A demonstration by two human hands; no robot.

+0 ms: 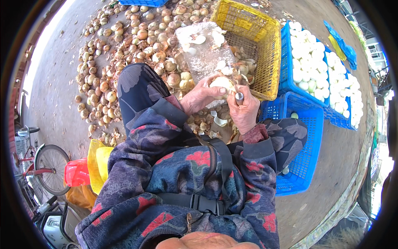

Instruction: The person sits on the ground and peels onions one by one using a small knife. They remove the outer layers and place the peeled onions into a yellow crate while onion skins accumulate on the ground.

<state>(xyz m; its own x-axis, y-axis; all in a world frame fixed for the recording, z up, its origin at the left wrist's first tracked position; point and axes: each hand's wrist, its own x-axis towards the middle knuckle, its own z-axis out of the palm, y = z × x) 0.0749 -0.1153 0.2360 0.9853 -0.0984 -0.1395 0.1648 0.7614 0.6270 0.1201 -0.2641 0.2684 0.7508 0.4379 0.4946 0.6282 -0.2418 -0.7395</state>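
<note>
My left hand [202,96] holds a pale, partly peeled onion [223,82] from its left side, thumb in front. Against the onion's right side, my right hand [244,109] is closed around a tool with a round metal-ended handle [239,97]; its blade is hidden. Just beyond the hands lies a worn whitish board [205,59] bearing onion skins and peeled pieces. Whole unpeeled onions [142,35] are spread over the ground beyond and to the left. Below the hands, between my legs, are more skins and a curved white onion layer [220,121].
A yellow plastic crate [271,59] with onion skins stands beyond my right hand. Blue crates [287,77] of peeled white onions [306,62] stand farther right. A blue crate [306,168] holding a few onions is beside my right leg. A bicycle [51,169] and yellow mesh bag [94,165] are left.
</note>
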